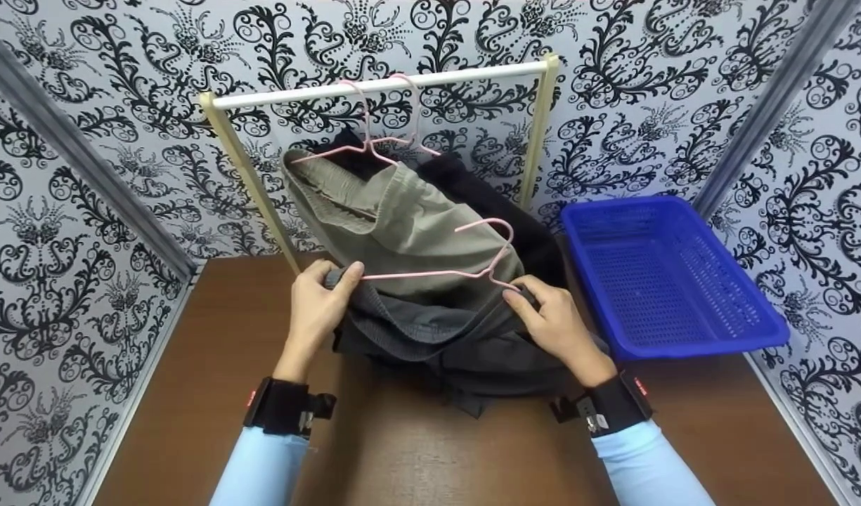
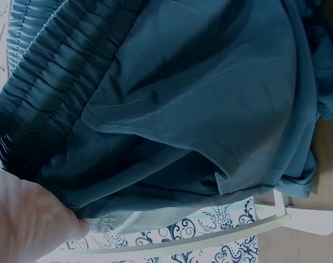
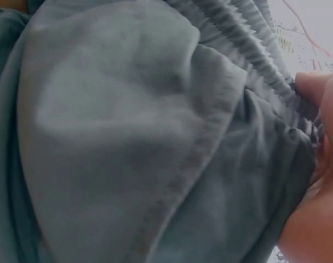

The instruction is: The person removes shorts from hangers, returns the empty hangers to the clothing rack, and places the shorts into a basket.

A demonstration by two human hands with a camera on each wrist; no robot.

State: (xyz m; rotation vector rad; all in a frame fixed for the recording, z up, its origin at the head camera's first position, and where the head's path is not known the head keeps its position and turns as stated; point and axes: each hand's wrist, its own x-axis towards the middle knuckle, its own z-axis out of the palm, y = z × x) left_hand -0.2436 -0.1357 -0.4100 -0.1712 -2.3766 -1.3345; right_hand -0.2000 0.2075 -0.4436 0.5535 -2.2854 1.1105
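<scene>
Dark grey pants point(image 1: 423, 334) with a gathered elastic waistband hang between both hands; the leg length is hidden. My left hand point(image 1: 316, 302) pinches one side of the waistband, thumb on top, where one arm of a pink clothes hanger point(image 1: 430, 273) ends. At the other side, my right hand point(image 1: 557, 323) pinches the waistband beside the hanger's shorter-looking arm. The hanger's hook points up, unhooked, in front of olive-grey pants point(image 1: 430, 218). A side pocket and seams of the dark pants point(image 2: 199, 82) fill the left wrist view. Gathered cloth point(image 3: 128, 137) fills the right one.
Behind stands a small rack with a white rail point(image 1: 472, 74) and pale yellow posts point(image 1: 244, 165). Pink hangers point(image 1: 367, 133) on it carry the olive-grey pants and a black garment point(image 1: 465, 183). A blue plastic basket point(image 1: 711, 348) sits at right on the brown table point(image 1: 416, 457).
</scene>
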